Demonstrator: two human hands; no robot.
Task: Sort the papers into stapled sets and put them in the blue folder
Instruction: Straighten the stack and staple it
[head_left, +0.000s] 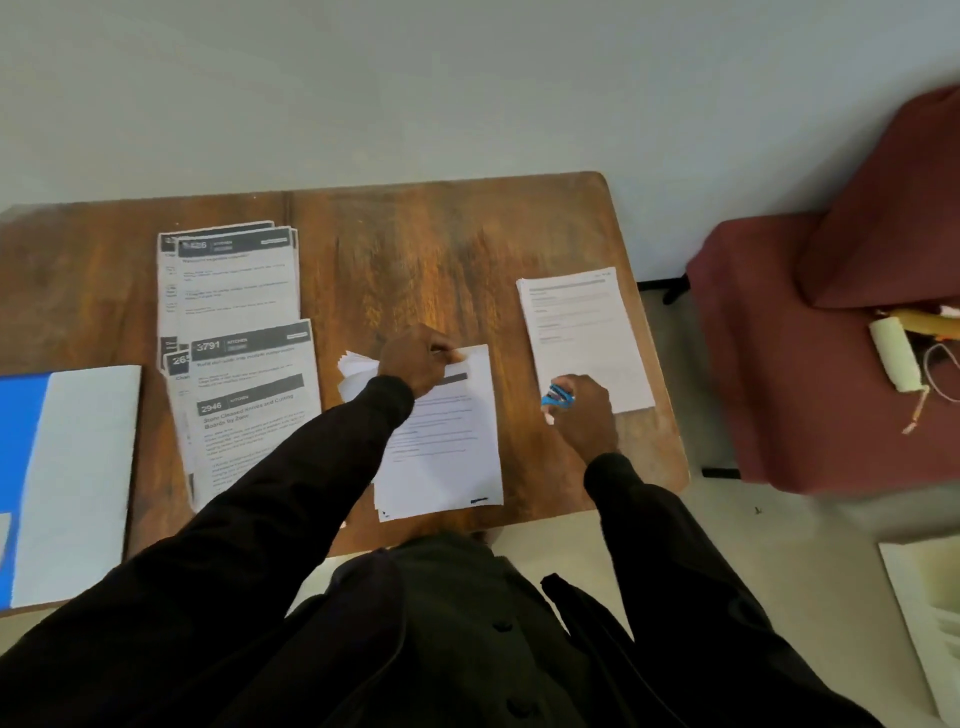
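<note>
The far edge of the paper set (447, 457) is pinched by the left hand (421, 364), the stapler (558, 399) (gripped by the right hand (584, 415)) held just right of it.

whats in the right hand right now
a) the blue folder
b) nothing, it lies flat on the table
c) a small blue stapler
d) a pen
c: the right hand is curled round a small blue stapler at the near edge of the right-hand paper stack, while the left hand grips the top of the middle paper set.
</note>
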